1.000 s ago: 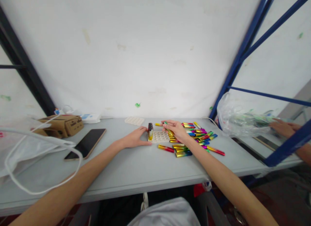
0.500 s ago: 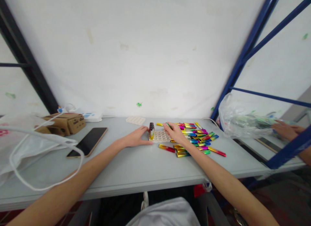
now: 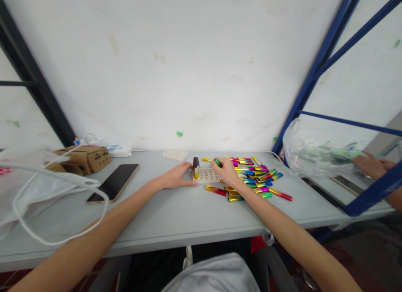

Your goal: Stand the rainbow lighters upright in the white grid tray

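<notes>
Bench (image 3: 163, 212): grey | shiny tubes (image 3: 253, 181): heaped nearer its back edge than its front | left hand (image 3: 176, 177): open, fingers and thumb parted | right hand (image 3: 228, 171): closed | pale tray (image 3: 205, 175): between both hands | dark-topped row (image 3: 196, 168): upright at tray's left edge | green piece (image 3: 217, 162): gripped in right hand, near tray's right edge

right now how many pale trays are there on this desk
2 in view: the front tray between the left hand and the right hand, which partly covers it, and the rear tray near the wall. Others may be hidden.
</notes>
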`<act>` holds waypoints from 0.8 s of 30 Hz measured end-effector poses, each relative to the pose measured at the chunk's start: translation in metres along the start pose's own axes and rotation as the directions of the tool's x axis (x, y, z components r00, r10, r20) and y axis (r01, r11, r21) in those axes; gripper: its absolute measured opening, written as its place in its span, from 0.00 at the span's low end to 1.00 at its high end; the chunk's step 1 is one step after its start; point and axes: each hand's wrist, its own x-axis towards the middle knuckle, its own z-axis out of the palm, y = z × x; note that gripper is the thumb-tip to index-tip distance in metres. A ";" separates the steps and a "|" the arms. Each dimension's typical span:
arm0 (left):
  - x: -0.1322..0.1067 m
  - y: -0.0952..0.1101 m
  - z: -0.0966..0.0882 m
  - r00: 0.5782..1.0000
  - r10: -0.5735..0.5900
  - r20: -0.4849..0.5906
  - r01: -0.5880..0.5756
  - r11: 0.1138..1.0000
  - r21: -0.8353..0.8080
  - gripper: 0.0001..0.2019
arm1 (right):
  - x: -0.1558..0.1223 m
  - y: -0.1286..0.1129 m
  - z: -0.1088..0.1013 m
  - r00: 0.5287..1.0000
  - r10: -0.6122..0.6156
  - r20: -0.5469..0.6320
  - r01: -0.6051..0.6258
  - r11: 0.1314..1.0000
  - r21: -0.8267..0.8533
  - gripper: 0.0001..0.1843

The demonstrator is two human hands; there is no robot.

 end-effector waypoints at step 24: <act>0.001 0.002 0.000 0.999 0.030 0.012 -0.030 1.000 -0.009 0.36 | -0.002 -0.021 0.004 0.858 -0.350 0.377 0.411 0.907 -0.094 0.13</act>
